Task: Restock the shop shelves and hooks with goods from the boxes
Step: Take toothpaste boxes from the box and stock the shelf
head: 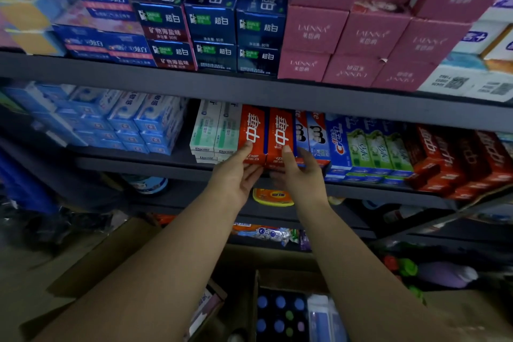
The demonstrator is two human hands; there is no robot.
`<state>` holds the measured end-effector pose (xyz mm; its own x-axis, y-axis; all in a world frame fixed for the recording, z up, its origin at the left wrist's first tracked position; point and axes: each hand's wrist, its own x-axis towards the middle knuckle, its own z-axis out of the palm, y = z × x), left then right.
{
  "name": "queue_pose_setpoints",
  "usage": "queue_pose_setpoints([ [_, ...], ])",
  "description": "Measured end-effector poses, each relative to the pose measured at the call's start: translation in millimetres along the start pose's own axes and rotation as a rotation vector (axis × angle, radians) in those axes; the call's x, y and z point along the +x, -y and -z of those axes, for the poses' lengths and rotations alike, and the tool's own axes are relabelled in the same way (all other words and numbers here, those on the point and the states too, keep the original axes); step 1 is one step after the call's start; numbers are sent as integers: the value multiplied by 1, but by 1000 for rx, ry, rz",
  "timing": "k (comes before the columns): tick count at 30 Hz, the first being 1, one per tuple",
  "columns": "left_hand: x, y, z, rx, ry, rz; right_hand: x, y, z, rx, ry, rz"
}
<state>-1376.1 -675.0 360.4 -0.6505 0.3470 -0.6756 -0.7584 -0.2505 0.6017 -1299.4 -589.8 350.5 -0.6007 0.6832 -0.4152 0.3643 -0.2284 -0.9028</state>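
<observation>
The left hand [236, 175] reaches up to the middle shelf with its fingers nearly straight, thumb lying on the face of the left orange-red cardboard toothpaste box [253, 130] and the other fingers under the box's lower end; whether it grips or merely steadies the box I cannot tell. The right hand [301, 175] is likewise spread, its thumb on the face of the right orange-red toothpaste box [280, 130] and its fingers touching the box's lower right edge and the neighbouring packs. Both hands are loose rather than clenched. The two boxes stand upright, side by side and touching, at the front of the dark grey metal shelf [138, 162].

To their left stand two pale green and white toothpaste cartons [216, 128], and further left a block of light blue cartons [133, 122]. To the right come red, white and blue cartons [313, 133], green-fronted cartons [377, 150] and dark red cartons [458, 158]. The shelf above carries dark blue toothpaste boxes [211, 25] in stacks and pink cardboard boxes [369, 33], at least nine of them. Below the arms, open brown cardboard boxes [111, 258] sit on the floor, one holding a dark pack with coloured round caps [280, 314]. The light is dim.
</observation>
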Motion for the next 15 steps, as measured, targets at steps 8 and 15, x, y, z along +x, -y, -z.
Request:
queue_pose_setpoints([
  [8,-12,15,17,24,43,-30,-9,-3,6,277,59,-93],
  [15,-46,40,35,-23,62,-11,-47,-36,25,190,67,-69],
])
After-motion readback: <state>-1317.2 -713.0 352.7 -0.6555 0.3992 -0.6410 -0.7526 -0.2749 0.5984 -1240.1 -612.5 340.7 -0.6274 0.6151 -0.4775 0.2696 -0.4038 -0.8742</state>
